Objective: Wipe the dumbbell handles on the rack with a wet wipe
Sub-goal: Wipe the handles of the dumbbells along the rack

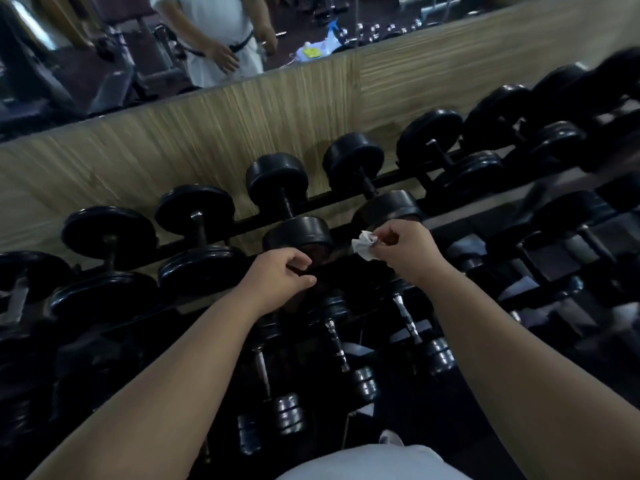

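Observation:
A black rack [349, 195] carries a row of black dumbbells along its top tier. My right hand [401, 249] pinches a crumpled white wet wipe [363, 245] just below the near head of one top-tier dumbbell [388, 207]. My left hand [277, 277] hovers with loosely curled fingers under the near head of the neighbouring dumbbell [298, 233], whose handle [288, 206] runs back to its far head. Whether the left fingers touch that head is hard to tell. Lower-tier dumbbells with chrome handles [336, 344] lie beneath my arms.
A wood-panelled wall [207, 133] rises behind the rack with a mirror [104, 46] above it. The mirror reflects a person in white and gym benches. More dumbbells [554, 140] fill the rack to the right and left [107, 237]. The view is motion-blurred.

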Demonstrator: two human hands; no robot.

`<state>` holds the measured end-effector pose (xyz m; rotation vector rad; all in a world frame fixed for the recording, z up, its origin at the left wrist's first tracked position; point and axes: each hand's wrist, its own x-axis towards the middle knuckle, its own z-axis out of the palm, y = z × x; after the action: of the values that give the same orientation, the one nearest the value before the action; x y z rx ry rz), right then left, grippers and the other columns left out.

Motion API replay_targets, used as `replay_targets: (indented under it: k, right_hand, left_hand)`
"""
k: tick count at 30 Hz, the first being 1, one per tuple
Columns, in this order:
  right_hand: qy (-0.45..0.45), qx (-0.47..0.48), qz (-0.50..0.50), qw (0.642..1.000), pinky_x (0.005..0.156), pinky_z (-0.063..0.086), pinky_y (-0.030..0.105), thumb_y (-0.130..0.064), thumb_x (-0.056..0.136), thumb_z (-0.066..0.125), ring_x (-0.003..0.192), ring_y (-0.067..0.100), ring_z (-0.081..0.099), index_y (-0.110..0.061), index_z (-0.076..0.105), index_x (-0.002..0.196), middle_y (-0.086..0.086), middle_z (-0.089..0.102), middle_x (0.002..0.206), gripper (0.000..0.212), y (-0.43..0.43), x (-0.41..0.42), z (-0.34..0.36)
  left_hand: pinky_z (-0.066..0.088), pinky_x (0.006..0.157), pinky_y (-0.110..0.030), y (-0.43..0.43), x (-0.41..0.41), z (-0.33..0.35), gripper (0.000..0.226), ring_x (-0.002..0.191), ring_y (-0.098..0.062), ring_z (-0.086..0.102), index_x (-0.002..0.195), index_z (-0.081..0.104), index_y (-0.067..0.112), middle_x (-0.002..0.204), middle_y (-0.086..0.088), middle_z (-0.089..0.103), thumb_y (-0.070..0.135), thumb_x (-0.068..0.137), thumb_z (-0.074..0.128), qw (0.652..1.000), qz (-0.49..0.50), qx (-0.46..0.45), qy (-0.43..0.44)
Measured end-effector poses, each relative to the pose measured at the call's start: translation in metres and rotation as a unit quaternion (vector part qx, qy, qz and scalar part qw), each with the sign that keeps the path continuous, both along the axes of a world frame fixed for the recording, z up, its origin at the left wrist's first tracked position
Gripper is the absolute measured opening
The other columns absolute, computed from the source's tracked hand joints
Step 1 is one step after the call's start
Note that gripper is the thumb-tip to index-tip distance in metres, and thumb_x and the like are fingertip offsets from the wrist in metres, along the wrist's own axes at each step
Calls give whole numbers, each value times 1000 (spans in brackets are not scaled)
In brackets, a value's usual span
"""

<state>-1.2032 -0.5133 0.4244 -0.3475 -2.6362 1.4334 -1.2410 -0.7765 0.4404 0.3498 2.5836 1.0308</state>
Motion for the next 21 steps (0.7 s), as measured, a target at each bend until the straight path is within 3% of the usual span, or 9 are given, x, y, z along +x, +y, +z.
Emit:
replay_targets:
  k: [4,9,13,18,21]
  right_hand:
    - [-19,34,-41,998,59,42,22,-27,82,76,71,9,61,-21,73,89,-6,68,79,10,2,47,12]
    - [-50,78,-75,993,62,50,31,-21,80,77,69,14,60,-20,71,88,-3,67,78,9,-8,112,32]
    - [-61,111,-91,988,62,46,27,-20,82,76,71,13,59,-20,71,89,-2,68,80,8,-20,161,37]
    - [-60,115,-105,986,62,47,22,-21,83,77,78,14,63,-20,73,92,-5,69,83,10,-21,210,41]
    - [-48,113,-104,987,63,48,23,-21,83,77,78,14,65,-20,73,93,-4,69,83,10,-13,228,44]
  left_hand:
    - [59,94,-34,-11,15,-2,28,97,-7,71,109,71,33,110,14,71,28,86,85,999,-41,12,-6]
    - [58,96,-36,-33,43,-15,27,102,-7,70,107,73,31,107,13,73,26,84,87,996,-66,57,-15]
    - [56,96,-36,-40,69,-28,26,101,-9,71,103,74,30,104,12,75,24,82,87,994,-83,75,-9]
    - [56,92,-35,-26,100,-29,25,93,-5,70,102,73,33,104,14,75,25,83,87,992,-105,71,-20]
    - [52,83,-27,-9,117,-16,27,91,-1,68,108,73,30,106,14,74,28,84,86,989,-133,63,-2]
